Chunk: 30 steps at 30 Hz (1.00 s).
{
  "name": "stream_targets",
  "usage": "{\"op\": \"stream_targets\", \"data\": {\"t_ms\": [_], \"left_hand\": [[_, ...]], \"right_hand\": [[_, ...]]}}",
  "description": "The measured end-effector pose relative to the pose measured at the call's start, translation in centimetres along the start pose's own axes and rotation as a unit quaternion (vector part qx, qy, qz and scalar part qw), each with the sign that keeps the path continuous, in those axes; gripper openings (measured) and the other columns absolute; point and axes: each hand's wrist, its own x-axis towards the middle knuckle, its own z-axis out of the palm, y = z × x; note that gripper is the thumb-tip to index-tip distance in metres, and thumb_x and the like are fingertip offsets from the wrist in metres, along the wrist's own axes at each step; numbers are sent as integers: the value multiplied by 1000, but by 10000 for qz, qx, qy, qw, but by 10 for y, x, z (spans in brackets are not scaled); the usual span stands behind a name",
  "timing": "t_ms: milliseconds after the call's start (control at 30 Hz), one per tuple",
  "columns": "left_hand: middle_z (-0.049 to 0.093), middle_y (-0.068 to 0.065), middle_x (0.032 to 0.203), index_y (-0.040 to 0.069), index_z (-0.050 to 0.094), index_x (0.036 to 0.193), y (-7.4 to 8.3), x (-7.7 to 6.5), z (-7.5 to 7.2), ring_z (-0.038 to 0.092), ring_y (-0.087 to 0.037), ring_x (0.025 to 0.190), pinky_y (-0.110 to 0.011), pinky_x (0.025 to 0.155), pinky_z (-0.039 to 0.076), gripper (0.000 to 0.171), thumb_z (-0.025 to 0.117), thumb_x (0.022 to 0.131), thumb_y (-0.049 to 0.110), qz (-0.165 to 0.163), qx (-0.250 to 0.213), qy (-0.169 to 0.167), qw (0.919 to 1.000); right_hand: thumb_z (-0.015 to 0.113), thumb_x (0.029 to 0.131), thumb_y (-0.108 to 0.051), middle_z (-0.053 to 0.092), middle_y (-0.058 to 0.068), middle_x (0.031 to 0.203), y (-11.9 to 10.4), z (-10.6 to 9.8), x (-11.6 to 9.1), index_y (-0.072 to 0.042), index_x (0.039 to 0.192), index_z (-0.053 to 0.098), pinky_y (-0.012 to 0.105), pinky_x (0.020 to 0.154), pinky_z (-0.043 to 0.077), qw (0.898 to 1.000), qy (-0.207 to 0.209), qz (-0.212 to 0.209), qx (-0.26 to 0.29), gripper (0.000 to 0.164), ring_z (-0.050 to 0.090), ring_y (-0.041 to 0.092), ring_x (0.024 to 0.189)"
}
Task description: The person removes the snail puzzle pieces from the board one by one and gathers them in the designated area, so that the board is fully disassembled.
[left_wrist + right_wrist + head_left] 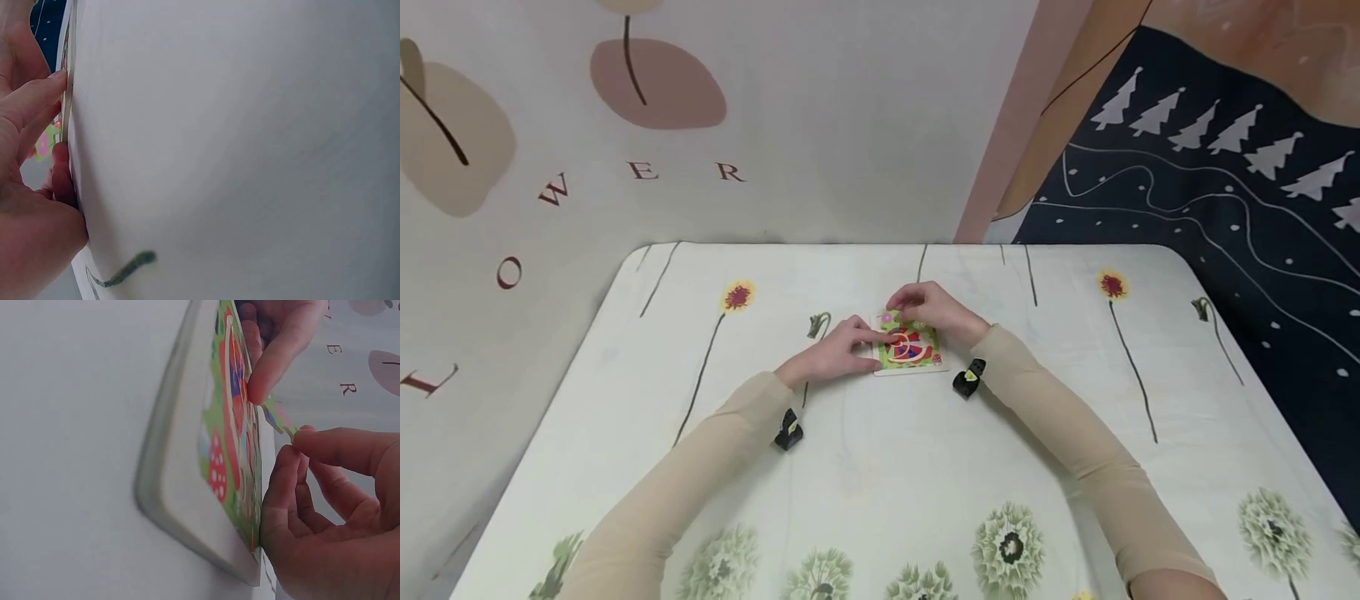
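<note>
One jagged puzzle piece is pinched in the right hand; the left hand, its grip apart, touches the picture board.

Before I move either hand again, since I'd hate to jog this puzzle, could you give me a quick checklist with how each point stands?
1. Puzzle board lying flat on the table: ok.
2. Left hand touching the puzzle board: ok, a fingertip rests on its printed face.
3. Small piece held by the right hand: ok, pinched at the fingertips.
4. Small piece lying flush in the puzzle board: not ok, it is tilted up from the face.
5. Small piece lined up with its place: cannot tell, the hands hide part of the puzzle board.
</note>
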Motion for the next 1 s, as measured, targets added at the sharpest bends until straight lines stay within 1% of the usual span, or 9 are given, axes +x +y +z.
{"op": "stream_targets", "data": {"t_ms": [133, 200, 500, 767, 1000], "left_hand": [[47, -10, 104, 12, 61, 132, 2, 3, -2, 39, -23, 93, -35, 78, 32, 47, 72, 87, 15, 125, 82, 35, 9999], [47, -10, 103, 11, 60, 132, 3, 4, -2, 39, -23, 92, -34, 78, 32, 47, 72, 87, 15, 154, 99, 29, 9998], [47, -9, 105, 13, 60, 133, 3, 3, -2, 40, -22, 94, -35, 79, 33, 48, 72, 87, 15, 39, 46, -28, 10000], [46, -10, 105, 12, 59, 134, 2, 1, -1, 39, -23, 94, -35, 80, 32, 49, 71, 87, 15, -7, -17, -40, 10000], [46, -10, 105, 11, 60, 133, 0, -1, -1, 39, -23, 94, -34, 80, 32, 49, 72, 86, 14, 3, -2, 13, 10000]], "right_hand": [[60, 89, 2, 63, 10, 104, -2, -5, -2, 0, 111, 66, 35, 89, 40, 9998, 65, 4, 184, 23, 55, 22, 97], [61, 89, 1, 63, 10, 104, -3, -7, -4, -1, 112, 66, 36, 89, 40, 9998, 73, -45, 177, 23, 55, 22, 97], [60, 91, -1, 63, 13, 107, -5, -14, -10, 2, 112, 65, 34, 87, 41, 9992, 137, -353, 123, 22, 54, 23, 96], [60, 92, -3, 63, 12, 107, -5, -24, -19, 1, 111, 66, 33, 86, 41, 9990, 263, -360, -1, 20, 54, 23, 95], [59, 91, 1, 63, 15, 108, -1, -38, -29, 5, 112, 65, 33, 88, 40, 9981, 427, -440, -24, 22, 54, 23, 95]]}}
